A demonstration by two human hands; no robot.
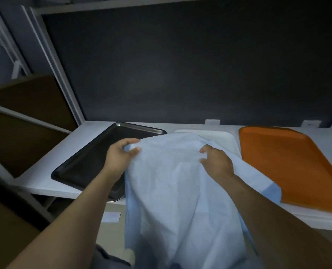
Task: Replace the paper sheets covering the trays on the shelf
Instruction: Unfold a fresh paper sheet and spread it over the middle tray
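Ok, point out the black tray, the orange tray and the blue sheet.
black tray [87,162]: head view, bare floor.
orange tray [287,158]: head view, flat middle.
blue sheet [176,191]: head view, draped middle.

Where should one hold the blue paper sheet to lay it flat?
Pinch the far edge of the blue paper sheet near both corners, from the near side, as the left hand does. It is limp and hangs off the shelf, so a wide grip keeps it spread.

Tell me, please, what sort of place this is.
Probably a storeroom: a metal-framed shelf holds a dark metal tray, an orange tray and a white tray partly under a paper sheet.
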